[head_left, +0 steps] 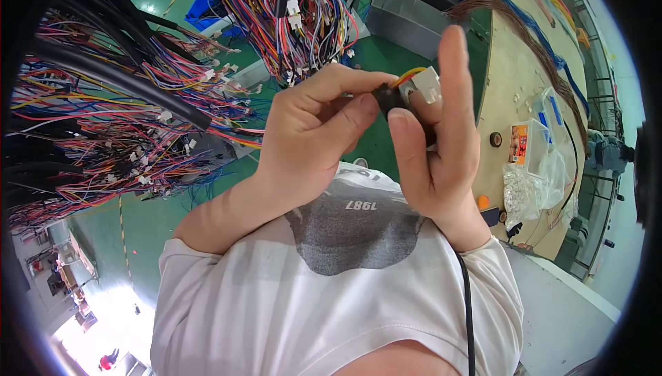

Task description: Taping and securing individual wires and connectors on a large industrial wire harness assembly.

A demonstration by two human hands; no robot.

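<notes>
In front of my chest, both hands meet at a black wrapped cable end (395,102). Short red and yellow wires (408,75) come out of it and run to a white plastic connector (427,86). My left hand (307,124) is closed, its thumb and forefinger pinching the black wrapping at its upper left end. My right hand (445,152) grips the same piece from the right with thumb and curled fingers. The right forefinger points straight up beside the connector. Whether the black layer is tape or sleeve cannot be made out.
Bundles of coloured wires (303,38) with white connectors hang ahead, and more wires (124,148) at the left. Thick black tubes (127,79) cross there. On the wooden board (500,100) at right lie a black tape roll (496,139), a clear box (536,145) and plastic bags (552,186).
</notes>
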